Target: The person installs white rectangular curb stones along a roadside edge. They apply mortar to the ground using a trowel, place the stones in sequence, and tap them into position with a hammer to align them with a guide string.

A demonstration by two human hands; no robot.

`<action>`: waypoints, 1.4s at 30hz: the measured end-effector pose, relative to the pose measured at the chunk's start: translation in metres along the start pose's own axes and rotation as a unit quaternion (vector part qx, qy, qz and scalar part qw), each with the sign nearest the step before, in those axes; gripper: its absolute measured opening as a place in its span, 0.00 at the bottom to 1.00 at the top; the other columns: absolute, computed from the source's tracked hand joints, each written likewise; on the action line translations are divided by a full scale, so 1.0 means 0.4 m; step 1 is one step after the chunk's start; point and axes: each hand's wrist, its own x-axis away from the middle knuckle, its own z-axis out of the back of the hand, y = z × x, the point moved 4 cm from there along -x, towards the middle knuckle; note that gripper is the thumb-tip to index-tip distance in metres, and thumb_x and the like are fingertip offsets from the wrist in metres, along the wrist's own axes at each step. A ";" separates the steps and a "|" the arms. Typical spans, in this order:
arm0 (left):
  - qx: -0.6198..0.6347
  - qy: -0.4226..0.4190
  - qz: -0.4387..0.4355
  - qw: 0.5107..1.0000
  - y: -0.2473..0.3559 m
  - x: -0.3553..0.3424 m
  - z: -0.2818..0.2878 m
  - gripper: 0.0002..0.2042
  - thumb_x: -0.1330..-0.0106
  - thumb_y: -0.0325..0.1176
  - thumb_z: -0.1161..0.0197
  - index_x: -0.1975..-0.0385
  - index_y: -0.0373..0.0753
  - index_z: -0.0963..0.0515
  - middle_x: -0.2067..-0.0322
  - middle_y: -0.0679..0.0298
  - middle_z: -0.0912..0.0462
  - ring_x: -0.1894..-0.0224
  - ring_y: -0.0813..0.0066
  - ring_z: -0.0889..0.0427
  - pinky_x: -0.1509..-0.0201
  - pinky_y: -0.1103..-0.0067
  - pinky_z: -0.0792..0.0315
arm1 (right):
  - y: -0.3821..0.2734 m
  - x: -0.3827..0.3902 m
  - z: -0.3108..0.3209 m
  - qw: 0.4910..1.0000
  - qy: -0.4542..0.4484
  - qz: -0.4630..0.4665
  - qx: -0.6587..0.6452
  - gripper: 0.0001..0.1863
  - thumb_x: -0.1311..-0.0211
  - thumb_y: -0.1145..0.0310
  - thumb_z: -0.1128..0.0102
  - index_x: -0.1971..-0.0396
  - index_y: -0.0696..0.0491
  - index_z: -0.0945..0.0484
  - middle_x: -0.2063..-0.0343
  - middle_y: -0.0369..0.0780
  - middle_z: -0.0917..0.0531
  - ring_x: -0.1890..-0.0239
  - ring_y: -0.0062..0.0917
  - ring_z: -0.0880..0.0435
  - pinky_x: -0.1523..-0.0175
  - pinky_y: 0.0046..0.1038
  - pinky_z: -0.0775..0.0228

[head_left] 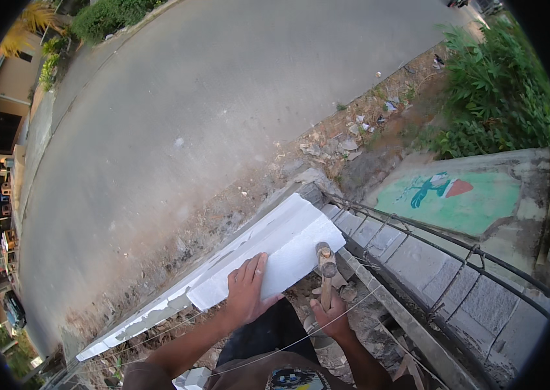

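A long white lightweight concrete block (291, 253) lies along the top of the low white wall (135, 330), slanting up to the right. My left hand (247, 286) rests flat on its near left part, fingers extended together and thumb spread toward me. In my right hand (331, 316) is a hammer (325, 260), gripped by its short wooden handle. The hammer's thick, worn head is over the block's right end; whether it touches the surface I cannot tell.
Steel reinforcing bars (411, 229) run beside a grey block wall (428, 279) on the right. A thin string (281, 348) crosses near my arms. Rubble lies below. Beyond the wall are a road (177, 117), a green painted wall (470, 201) and bushes (496, 84).
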 end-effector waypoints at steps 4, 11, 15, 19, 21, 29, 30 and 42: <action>0.005 -0.021 0.011 1.000 0.002 -0.007 0.006 0.57 0.48 0.55 0.23 0.25 0.32 0.49 0.29 0.50 0.38 0.29 0.52 0.37 0.31 0.58 0.44 | -0.004 0.001 0.012 1.000 0.009 -0.006 -0.003 0.16 0.34 0.67 0.37 0.52 0.60 0.24 0.71 0.50 0.17 0.67 0.43 0.14 0.58 0.41 0.23; -0.011 -0.043 0.029 0.999 0.002 -0.020 -0.007 0.61 0.52 0.55 0.20 0.24 0.31 0.51 0.31 0.47 0.37 0.29 0.48 0.37 0.29 0.56 0.45 | -0.014 -0.013 0.032 0.999 0.007 -0.035 0.019 0.11 0.35 0.66 0.36 0.62 0.58 0.25 0.74 0.49 0.17 0.68 0.43 0.13 0.63 0.39 0.24; -0.007 -0.048 0.046 0.998 0.010 -0.024 -0.005 0.59 0.52 0.54 0.20 0.25 0.31 0.49 0.32 0.46 0.36 0.30 0.48 0.37 0.30 0.56 0.45 | -0.011 -0.013 0.029 0.997 0.046 0.010 0.059 0.13 0.36 0.65 0.34 0.62 0.58 0.23 0.75 0.51 0.17 0.69 0.50 0.13 0.65 0.42 0.23; -0.003 -0.047 0.057 0.997 0.016 -0.026 -0.004 0.56 0.49 0.53 0.21 0.26 0.31 0.46 0.31 0.47 0.37 0.30 0.50 0.37 0.30 0.57 0.44 | -0.028 -0.005 0.044 0.998 0.038 0.020 0.055 0.14 0.40 0.65 0.31 0.59 0.58 0.21 0.74 0.51 0.16 0.69 0.50 0.13 0.64 0.44 0.21; 0.003 -0.044 0.059 0.997 0.016 -0.028 -0.001 0.56 0.49 0.52 0.21 0.26 0.31 0.46 0.31 0.47 0.36 0.30 0.49 0.37 0.30 0.57 0.45 | -0.035 -0.010 0.047 0.996 0.046 0.056 0.055 0.16 0.43 0.65 0.29 0.59 0.57 0.20 0.73 0.52 0.16 0.68 0.49 0.13 0.63 0.44 0.21; 0.007 -0.053 0.060 0.997 0.027 -0.036 0.011 0.56 0.49 0.52 0.21 0.25 0.32 0.47 0.31 0.47 0.36 0.30 0.50 0.37 0.30 0.57 0.44 | 0.017 -0.024 0.034 0.984 0.075 0.026 0.159 0.16 0.45 0.65 0.28 0.60 0.56 0.20 0.72 0.51 0.15 0.67 0.47 0.12 0.62 0.44 0.21; 0.006 -0.048 0.059 0.997 0.026 -0.035 0.012 0.56 0.49 0.52 0.21 0.25 0.32 0.47 0.31 0.48 0.36 0.30 0.50 0.37 0.30 0.58 0.44 | 0.001 -0.026 0.037 0.986 0.075 0.038 0.146 0.16 0.44 0.65 0.28 0.60 0.55 0.20 0.73 0.51 0.16 0.67 0.48 0.12 0.62 0.44 0.21; 0.009 -0.006 0.012 1.000 0.017 -0.017 0.006 0.56 0.48 0.52 0.22 0.25 0.31 0.49 0.32 0.47 0.36 0.32 0.50 0.34 0.33 0.59 0.40 | -0.013 -0.043 0.040 0.997 -0.014 -0.013 0.070 0.16 0.31 0.63 0.37 0.56 0.61 0.23 0.73 0.52 0.17 0.68 0.46 0.13 0.63 0.40 0.23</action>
